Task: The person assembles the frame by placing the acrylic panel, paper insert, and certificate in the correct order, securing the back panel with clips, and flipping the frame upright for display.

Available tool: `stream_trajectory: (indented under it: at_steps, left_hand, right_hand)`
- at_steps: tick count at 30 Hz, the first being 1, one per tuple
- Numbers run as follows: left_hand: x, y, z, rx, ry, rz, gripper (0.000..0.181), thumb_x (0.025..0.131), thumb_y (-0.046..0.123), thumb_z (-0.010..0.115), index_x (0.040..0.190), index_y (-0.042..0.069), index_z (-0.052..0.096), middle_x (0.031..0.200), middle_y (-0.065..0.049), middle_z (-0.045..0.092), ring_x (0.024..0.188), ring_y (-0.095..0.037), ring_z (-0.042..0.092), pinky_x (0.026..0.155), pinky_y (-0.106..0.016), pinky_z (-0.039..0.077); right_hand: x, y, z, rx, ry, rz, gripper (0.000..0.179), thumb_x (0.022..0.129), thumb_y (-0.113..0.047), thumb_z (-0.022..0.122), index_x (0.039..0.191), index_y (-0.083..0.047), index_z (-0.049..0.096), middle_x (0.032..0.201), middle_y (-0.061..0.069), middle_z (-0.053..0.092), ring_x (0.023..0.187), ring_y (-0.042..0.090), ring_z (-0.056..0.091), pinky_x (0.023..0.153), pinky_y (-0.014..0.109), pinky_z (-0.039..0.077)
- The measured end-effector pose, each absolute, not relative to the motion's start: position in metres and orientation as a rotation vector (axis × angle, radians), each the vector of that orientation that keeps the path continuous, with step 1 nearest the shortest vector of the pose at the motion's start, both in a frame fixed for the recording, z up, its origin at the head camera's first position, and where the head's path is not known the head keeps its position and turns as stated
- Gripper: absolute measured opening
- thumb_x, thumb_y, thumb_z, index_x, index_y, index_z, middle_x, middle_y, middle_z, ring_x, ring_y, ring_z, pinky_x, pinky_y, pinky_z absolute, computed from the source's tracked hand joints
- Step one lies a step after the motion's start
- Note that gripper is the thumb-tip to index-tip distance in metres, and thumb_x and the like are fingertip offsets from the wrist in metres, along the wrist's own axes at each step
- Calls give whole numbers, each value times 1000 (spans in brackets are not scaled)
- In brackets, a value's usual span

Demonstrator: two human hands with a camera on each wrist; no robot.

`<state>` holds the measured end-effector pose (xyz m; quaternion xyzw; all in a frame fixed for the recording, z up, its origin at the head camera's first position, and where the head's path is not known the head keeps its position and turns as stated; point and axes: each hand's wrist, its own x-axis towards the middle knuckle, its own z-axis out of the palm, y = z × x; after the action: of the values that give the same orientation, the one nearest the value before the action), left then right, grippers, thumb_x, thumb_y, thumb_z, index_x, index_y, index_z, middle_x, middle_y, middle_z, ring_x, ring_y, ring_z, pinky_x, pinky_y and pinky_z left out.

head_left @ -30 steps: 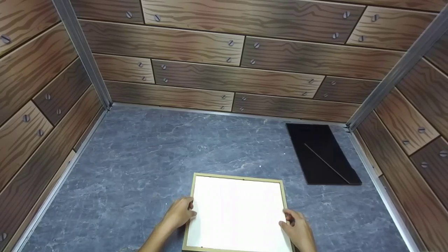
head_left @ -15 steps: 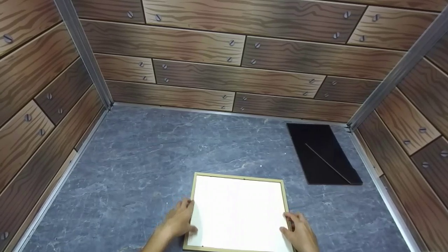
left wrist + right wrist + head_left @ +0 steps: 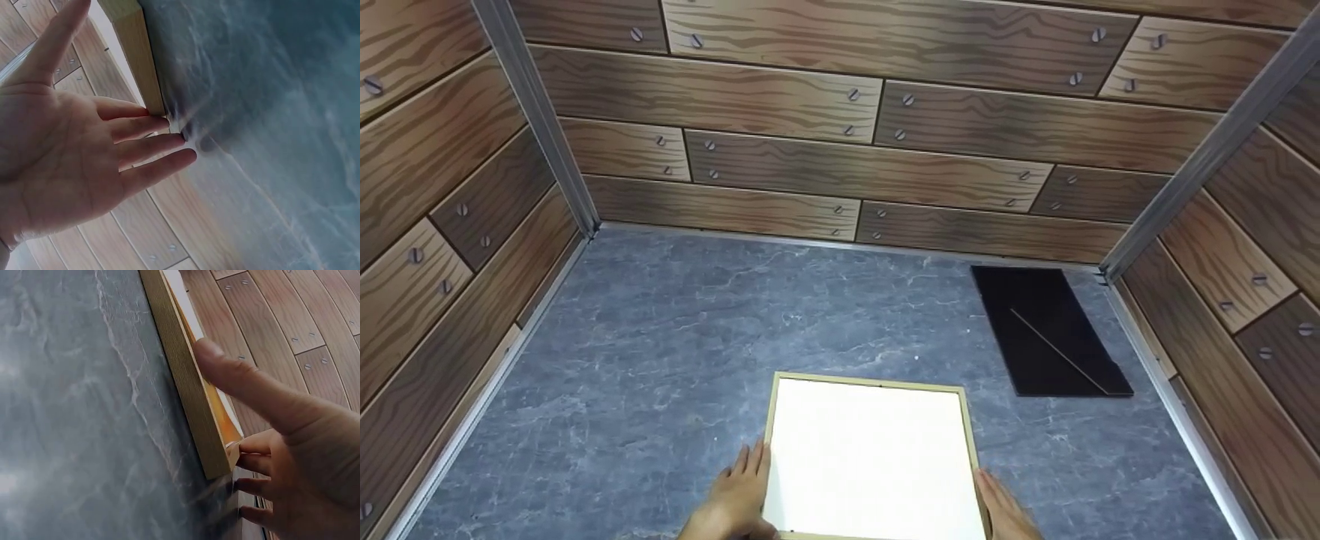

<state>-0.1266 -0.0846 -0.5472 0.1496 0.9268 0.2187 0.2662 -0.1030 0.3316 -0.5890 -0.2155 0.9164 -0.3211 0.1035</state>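
A square wooden frame (image 3: 870, 381) with a bright white panel (image 3: 870, 457) inside it lies flat on the blue-grey marbled surface, close to the person. My left hand (image 3: 731, 495) is at its left side with the fingers straight. In the left wrist view the fingertips (image 3: 160, 122) meet the end of the frame's wooden edge (image 3: 138, 62). At the opposite side is my right hand (image 3: 1005, 506), its fingers extended along the edge. In the right wrist view its thumb (image 3: 211, 354) lies by the frame's upper edge (image 3: 188, 388), and the other fingers reach around the corner.
A black rectangular board (image 3: 1035, 292) lies at the back right, with a thin stick (image 3: 1050, 343) diagonally across it. Wood-print walls (image 3: 780, 150) and metal corner posts (image 3: 536, 120) enclose the surface on the left, back and right.
Both hands have slid along the frame's sides toward the person. Their curled fingers have straightened, and the thumbs have come off the white panel. The frame stays in nearly the same place.
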Motion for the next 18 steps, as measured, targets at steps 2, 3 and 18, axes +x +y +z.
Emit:
stream_trajectory:
  at_steps: [2,3,18]
  left_hand:
    - [-127,-85,-549,409,2499,559,113,63,39,82,141,-10,16,146,-28,13,131,-46,14,97,-60,24]
    - [-127,-85,-549,412,2503,545,113,63,40,82,141,-9,17,146,-27,13,131,-45,14,97,-60,25]
    - [-138,-82,-546,384,2648,522,118,52,38,88,138,-12,25,143,-29,22,129,-46,20,97,-59,26]
  right_hand:
    - [-104,332,-590,-641,2716,-932,90,79,-65,54,141,-39,-6,133,44,23,118,61,22,86,70,24]
    - [-105,333,-590,-636,2707,-930,95,78,-64,56,145,-30,-2,133,44,22,118,60,22,87,70,24]
    - [-122,305,-572,-183,2728,-698,127,54,-60,78,141,10,18,140,34,22,128,49,19,98,61,18]
